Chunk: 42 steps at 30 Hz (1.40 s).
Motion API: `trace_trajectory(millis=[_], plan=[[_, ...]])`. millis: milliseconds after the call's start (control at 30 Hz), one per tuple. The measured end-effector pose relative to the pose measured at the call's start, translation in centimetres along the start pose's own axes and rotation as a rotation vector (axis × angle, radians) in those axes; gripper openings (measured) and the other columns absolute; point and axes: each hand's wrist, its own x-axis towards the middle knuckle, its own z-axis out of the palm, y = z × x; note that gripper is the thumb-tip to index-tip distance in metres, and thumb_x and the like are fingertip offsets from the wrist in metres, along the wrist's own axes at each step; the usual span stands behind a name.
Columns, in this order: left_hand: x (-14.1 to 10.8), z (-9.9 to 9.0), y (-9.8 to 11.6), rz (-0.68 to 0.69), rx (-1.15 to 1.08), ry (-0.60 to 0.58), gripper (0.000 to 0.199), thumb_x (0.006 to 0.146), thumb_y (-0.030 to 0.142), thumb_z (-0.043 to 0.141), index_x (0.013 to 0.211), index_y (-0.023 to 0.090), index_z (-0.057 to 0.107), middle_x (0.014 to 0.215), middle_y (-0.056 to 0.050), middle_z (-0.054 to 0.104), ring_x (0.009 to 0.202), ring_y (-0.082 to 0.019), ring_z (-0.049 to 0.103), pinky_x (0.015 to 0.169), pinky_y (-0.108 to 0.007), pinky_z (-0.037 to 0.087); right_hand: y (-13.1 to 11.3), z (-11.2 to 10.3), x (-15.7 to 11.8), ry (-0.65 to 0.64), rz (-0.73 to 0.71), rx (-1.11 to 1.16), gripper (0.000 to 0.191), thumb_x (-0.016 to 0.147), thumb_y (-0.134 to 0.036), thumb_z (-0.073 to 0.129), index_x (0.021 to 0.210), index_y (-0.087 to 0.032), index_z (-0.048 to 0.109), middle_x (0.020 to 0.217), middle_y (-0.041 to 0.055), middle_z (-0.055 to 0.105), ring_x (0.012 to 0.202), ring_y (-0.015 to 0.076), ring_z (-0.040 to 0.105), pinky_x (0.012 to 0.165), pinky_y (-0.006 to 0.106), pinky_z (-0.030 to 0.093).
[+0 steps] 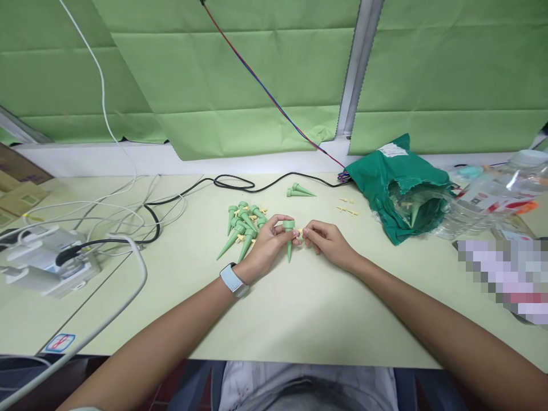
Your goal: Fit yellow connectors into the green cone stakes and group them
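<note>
My left hand (270, 242) grips a green spike (289, 226) by its capped top, its tip pointing down. Against the spike's right side, my right hand (326, 242) pinches a small yellow piece (299, 233). Left of my left hand lies a pile of green spikes (238, 230), with yellow pieces among them. Two more green spikes (302, 190) rest farther back. Several small yellow pieces (347, 211) lie to the right of those.
A dark green bag (381, 182) lies open at the right, with a large clear bottle (500, 188) beside it. White power strips (53, 262) and tangled cables cover the left. A black cable (274, 184) crosses the back of the table (325, 319).
</note>
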Motion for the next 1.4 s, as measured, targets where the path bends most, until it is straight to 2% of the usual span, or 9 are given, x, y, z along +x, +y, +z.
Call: trace_trajectory(millis=[100, 333, 433, 533, 700, 900, 1100, 1267, 1400], plan=[[-0.04, 0.04, 0.03, -0.001, 0.004, -0.006, 0.040, 0.079, 0.029, 0.082, 0.112, 0.023, 0.059, 0.069, 0.006, 0.058, 0.075, -0.017, 0.070, 0.079, -0.031, 0.049, -0.03, 0.23, 0.00, -0.002, 0.009, 0.001, 0.034, 0.098, -0.049, 0.056, 0.084, -0.020, 0.064, 0.074, 0.0002, 0.064, 0.054, 0.0108, 0.049, 0.053, 0.026, 0.040], [-0.08, 0.28, 0.29, -0.017, -0.009, 0.005, 0.043, 0.077, 0.031, 0.083, 0.112, 0.022, 0.060, 0.069, 0.005, 0.060, 0.075, -0.018, 0.070, 0.078, -0.032, 0.049, -0.39, 0.60, -0.15, 0.072, -0.034, 0.012, 0.024, 0.088, -0.041, 0.069, 0.104, -0.024, 0.062, 0.092, 0.0008, 0.065, 0.059, 0.0113, 0.055, 0.051, 0.025, 0.042], [-0.06, 0.25, 0.26, -0.011, 0.004, 0.010, 0.041, 0.078, 0.031, 0.083, 0.111, 0.022, 0.060, 0.067, 0.005, 0.057, 0.075, -0.018, 0.069, 0.076, -0.030, 0.048, -0.38, 0.50, -0.08, 0.065, 0.005, -0.007, 0.021, 0.091, -0.042, 0.064, 0.096, -0.022, 0.066, 0.086, 0.0010, 0.067, 0.057, 0.0110, 0.053, 0.054, 0.026, 0.043], [-0.03, 0.18, 0.16, -0.011, 0.037, 0.027, 0.039, 0.078, 0.031, 0.082, 0.110, 0.023, 0.061, 0.064, 0.007, 0.050, 0.072, -0.017, 0.068, 0.071, -0.029, 0.046, -0.43, 0.30, 0.06, 0.017, 0.034, 0.016, 0.034, 0.096, -0.047, 0.056, 0.080, -0.019, 0.066, 0.073, 0.0016, 0.066, 0.056, 0.0119, 0.054, 0.057, 0.028, 0.045], [-0.01, 0.30, 0.20, -0.022, 0.023, 0.014, 0.041, 0.076, 0.031, 0.084, 0.110, 0.023, 0.060, 0.065, 0.007, 0.052, 0.070, -0.017, 0.068, 0.071, -0.029, 0.045, -0.62, 0.04, 0.26, 0.000, 0.049, 0.157, 0.030, 0.084, -0.046, 0.076, 0.094, -0.020, 0.065, 0.083, 0.0005, 0.068, 0.058, 0.0110, 0.057, 0.055, 0.025, 0.047], [-0.08, 0.35, 0.22, -0.014, 0.029, 0.017, 0.040, 0.078, 0.032, 0.082, 0.110, 0.023, 0.061, 0.068, 0.006, 0.054, 0.073, -0.018, 0.068, 0.075, -0.031, 0.047, -0.22, 0.16, 0.42, 0.016, 0.080, 0.160, 0.041, 0.094, -0.057, 0.060, 0.081, -0.018, 0.065, 0.077, 0.0024, 0.068, 0.057, 0.0115, 0.058, 0.058, 0.026, 0.050], [-0.03, 0.33, 0.20, -0.028, 0.030, 0.016, 0.041, 0.076, 0.030, 0.084, 0.109, 0.024, 0.061, 0.066, 0.007, 0.053, 0.070, -0.017, 0.067, 0.070, -0.030, 0.044, -0.62, 0.12, 0.41, -0.005, 0.093, 0.189, 0.033, 0.083, -0.050, 0.076, 0.087, -0.019, 0.066, 0.081, 0.0033, 0.072, 0.059, 0.0121, 0.059, 0.056, 0.026, 0.049], [-0.02, 0.33, 0.20, -0.020, 0.037, 0.019, 0.040, 0.077, 0.030, 0.083, 0.109, 0.023, 0.060, 0.065, 0.007, 0.051, 0.069, -0.016, 0.066, 0.070, -0.029, 0.044, -0.41, 0.05, 0.54, 0.022, 0.087, 0.222, 0.036, 0.088, -0.054, 0.069, 0.087, -0.018, 0.066, 0.074, 0.0030, 0.071, 0.055, 0.0122, 0.059, 0.056, 0.027, 0.051], [-0.06, 0.27, 0.13, -0.029, 0.039, 0.002, 0.040, 0.079, 0.030, 0.081, 0.111, 0.023, 0.059, 0.070, 0.006, 0.057, 0.074, -0.017, 0.068, 0.073, -0.030, 0.045, -0.21, 0.10, 0.57, 0.054, 0.081, 0.225, 0.033, 0.080, -0.048, 0.079, 0.087, -0.018, 0.067, 0.079, 0.0018, 0.069, 0.057, 0.0115, 0.060, 0.056, 0.027, 0.052]])
